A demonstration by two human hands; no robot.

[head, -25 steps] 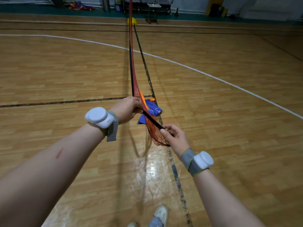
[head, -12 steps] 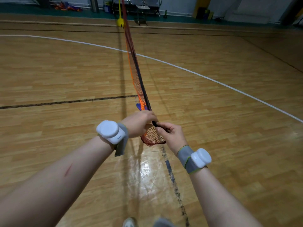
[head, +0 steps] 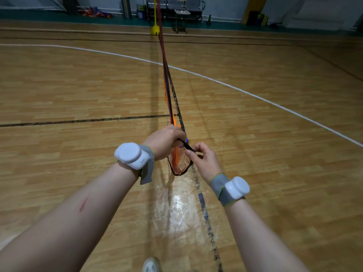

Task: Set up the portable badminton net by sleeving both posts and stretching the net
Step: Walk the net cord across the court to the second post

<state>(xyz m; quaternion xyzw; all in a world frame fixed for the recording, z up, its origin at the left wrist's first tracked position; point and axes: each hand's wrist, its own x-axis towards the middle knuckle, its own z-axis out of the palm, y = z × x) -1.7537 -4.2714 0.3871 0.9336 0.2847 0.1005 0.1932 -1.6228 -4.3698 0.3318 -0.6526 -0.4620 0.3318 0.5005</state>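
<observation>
The net (head: 177, 163) runs to the far yellow post (head: 155, 18), and that end looks sleeved. Well short of that post, the left hand (head: 165, 141) has its grip round the net's bunched end and the right hand (head: 204, 161) pinches a black rod (head: 188, 147) — second sleeving and stretching likely remain.

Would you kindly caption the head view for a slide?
The left hand and right hand grip the near end of the orange net, stretched over the floor toward a yellow post.

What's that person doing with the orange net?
A person is putting up a badminton net. The left hand grips the net's bunched near end, and the right hand pinches a black strip there. The net stretches over the floor to a far yellow post. No near post shows.
</observation>
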